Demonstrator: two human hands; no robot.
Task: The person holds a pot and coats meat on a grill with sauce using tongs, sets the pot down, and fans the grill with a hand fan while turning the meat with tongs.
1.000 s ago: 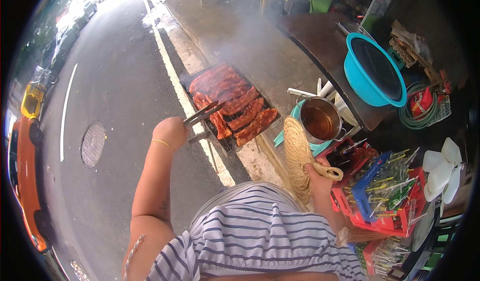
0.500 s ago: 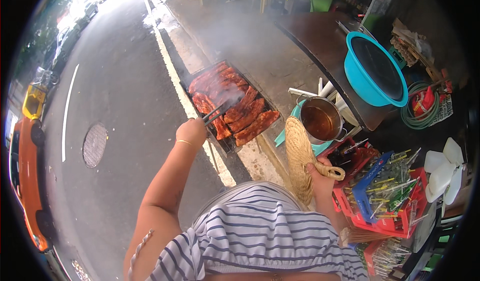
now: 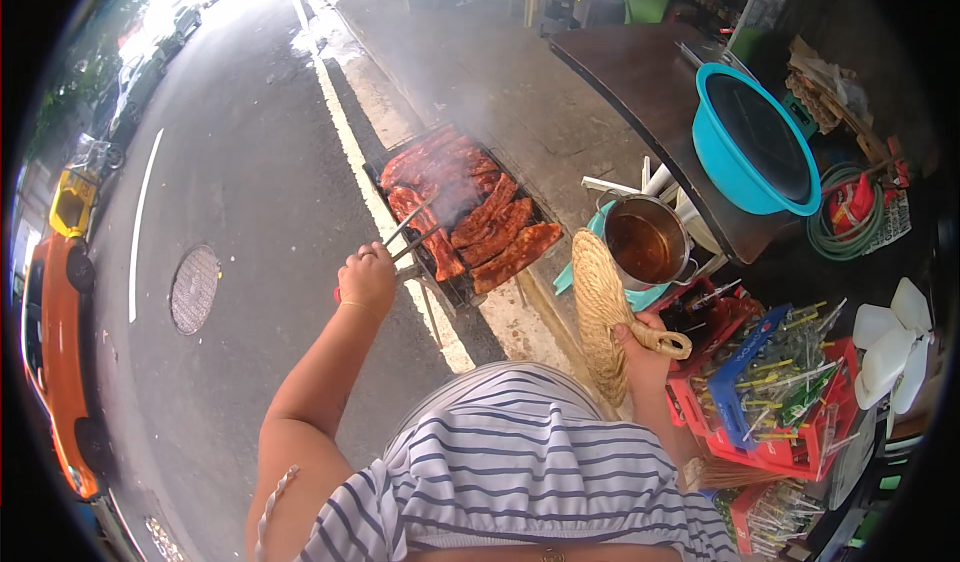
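Note:
My left hand [image 3: 367, 280] is closed round a pair of metal tongs [image 3: 403, 244], and a bit of red shows at its handle end. Their two prongs stand apart above the near left part of the grill [image 3: 462, 297]. Several long slabs of red-glazed meat [image 3: 497, 224] lie on the grill, with smoke rising off them. In my right hand [image 3: 645, 354] is a woven straw fan [image 3: 598, 312], gripped near its looped handle and held upright beside the grill. A metal pot [image 3: 645, 239] of reddish-brown sauce stands just beyond the fan.
A dark table [image 3: 640, 72] at the right bears a turquoise basin [image 3: 708, 157] with a black round thing in it. Red crates [image 3: 775, 452] of bottles stand near my right arm. At the left lies the road [image 3: 260, 192], with an orange vehicle [image 3: 62, 332] along its side.
My left hand has drawn back toward me and slightly left, and the tongs' prongs have spread apart. The fan in my right hand has hardly moved.

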